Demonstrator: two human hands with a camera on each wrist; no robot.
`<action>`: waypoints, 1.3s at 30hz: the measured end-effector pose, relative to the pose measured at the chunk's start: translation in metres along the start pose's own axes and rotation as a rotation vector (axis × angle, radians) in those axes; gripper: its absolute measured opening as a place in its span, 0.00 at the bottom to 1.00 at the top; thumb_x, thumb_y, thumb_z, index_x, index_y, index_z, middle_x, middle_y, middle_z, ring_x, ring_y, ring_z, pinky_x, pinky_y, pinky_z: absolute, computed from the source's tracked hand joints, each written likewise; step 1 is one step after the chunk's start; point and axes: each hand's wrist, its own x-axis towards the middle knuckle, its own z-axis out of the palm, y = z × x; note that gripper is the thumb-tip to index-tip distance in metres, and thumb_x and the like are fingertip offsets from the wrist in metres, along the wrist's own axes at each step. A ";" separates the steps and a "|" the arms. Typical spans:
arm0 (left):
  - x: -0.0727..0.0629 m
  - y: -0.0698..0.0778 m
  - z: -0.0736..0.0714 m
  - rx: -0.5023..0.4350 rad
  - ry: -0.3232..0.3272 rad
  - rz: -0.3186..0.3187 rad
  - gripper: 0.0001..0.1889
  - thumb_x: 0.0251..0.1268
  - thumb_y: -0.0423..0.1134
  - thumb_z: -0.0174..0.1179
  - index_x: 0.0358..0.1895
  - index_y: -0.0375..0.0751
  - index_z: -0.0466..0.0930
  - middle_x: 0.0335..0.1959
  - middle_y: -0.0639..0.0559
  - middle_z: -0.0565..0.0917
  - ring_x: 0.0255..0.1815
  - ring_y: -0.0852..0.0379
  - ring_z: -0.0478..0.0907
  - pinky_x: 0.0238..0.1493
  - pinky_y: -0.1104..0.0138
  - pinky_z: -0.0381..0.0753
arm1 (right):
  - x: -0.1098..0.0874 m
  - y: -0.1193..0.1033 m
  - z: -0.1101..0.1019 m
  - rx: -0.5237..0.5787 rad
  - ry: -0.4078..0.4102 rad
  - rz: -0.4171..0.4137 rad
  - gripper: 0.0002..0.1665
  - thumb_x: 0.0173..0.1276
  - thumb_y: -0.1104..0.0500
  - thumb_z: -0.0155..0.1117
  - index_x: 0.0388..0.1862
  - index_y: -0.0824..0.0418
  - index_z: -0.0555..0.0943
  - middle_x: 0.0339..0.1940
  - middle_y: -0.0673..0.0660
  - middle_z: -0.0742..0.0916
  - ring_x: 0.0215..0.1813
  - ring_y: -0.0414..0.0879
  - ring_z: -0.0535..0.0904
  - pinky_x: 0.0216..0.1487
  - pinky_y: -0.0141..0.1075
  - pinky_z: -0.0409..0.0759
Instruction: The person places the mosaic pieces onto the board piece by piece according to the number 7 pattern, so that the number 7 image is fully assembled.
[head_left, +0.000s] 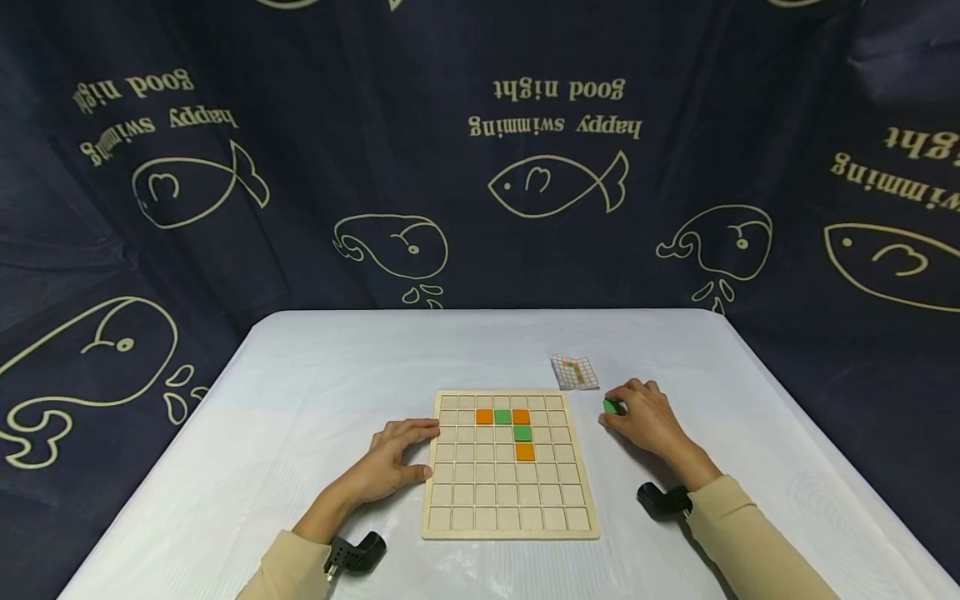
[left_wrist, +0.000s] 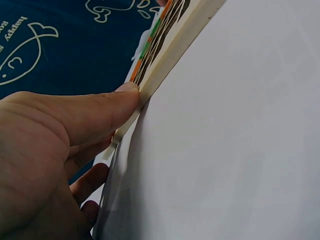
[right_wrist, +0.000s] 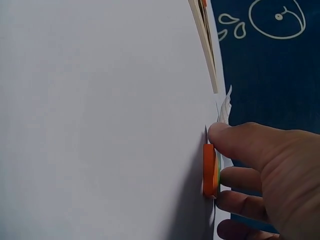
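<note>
A square wooden grid board point(head_left: 506, 497) lies on the table, with orange tiles point(head_left: 484, 417) and green tiles point(head_left: 503, 417) set in some cells. My left hand point(head_left: 384, 467) touches the board's left edge with fingertips and thumb, its fingers spread and fairly straight. Right of the board, my right hand point(head_left: 651, 421) pinches a green tile point(head_left: 612, 407) between thumb and fingers, low at the table. In the right wrist view, an orange piece point(right_wrist: 208, 171) shows beside the green, below the thumb; whether they are separate pieces, I cannot tell.
A small creased paper point(head_left: 575, 372) printed with a coloured grid pattern lies behind the board's right corner. White cloth covers the table point(head_left: 337, 358). A dark curtain point(head_left: 465, 75) with fish and whale drawings hangs behind it. Black cameras point(head_left: 663, 500) are strapped to both wrists.
</note>
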 end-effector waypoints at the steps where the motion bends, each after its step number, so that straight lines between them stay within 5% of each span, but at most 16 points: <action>1: 0.000 0.000 0.000 -0.001 -0.001 -0.001 0.30 0.56 0.42 0.66 0.63 0.43 0.71 0.69 0.51 0.67 0.66 0.48 0.58 0.61 0.50 0.51 | 0.000 0.000 0.000 0.000 -0.003 0.001 0.24 0.54 0.52 0.71 0.45 0.67 0.83 0.42 0.63 0.82 0.41 0.55 0.71 0.43 0.51 0.67; 39: 0.000 -0.001 0.000 0.005 0.001 -0.007 0.30 0.56 0.42 0.65 0.64 0.43 0.71 0.69 0.52 0.67 0.68 0.48 0.57 0.61 0.50 0.51 | -0.008 0.009 -0.001 0.024 0.025 -0.010 0.19 0.52 0.56 0.71 0.41 0.65 0.84 0.36 0.61 0.83 0.37 0.52 0.71 0.38 0.45 0.67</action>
